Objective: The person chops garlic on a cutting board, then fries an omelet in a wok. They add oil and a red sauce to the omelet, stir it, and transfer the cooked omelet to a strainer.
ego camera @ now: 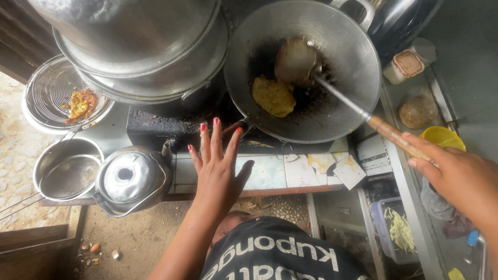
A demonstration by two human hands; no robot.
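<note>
— What do I have nearest the camera?

— My left hand (218,166), fingers spread wide with red-painted nails, palm down. It hovers at the front edge of the tiled counter (270,173), fingertips reaching toward the near handle of the wok (303,70). It holds nothing; I cannot tell whether the tips touch the handle.

— And my right hand?

— My right hand (456,173) comes in from the right edge, fingers curled around the wooden handle of the spatula (358,111). The metal shaft runs up and left from there into the wok.

— What sits beside my left hand?

— A metal kettle (129,179) with a lid, just left of it on the counter. Further left, a steel bowl (67,168) with a wire-handled strainer lying in it.

— Where is the food?

— In the wok, on the black stove (166,124). A yellow fried patty (274,97) lies on the dark, oily bottom, and the spatula blade is just behind it, tilted against the far wall.

— Anything beyond that?

— Left of the wok, large stacked steel pots (150,46) fill the top of the view. At far left, a wire mesh basket (52,88) holds a piece of fried food (81,105). On the right shelf stand a lidded jar (407,65), a clear container (418,110) and a yellow bowl (442,137).
</note>
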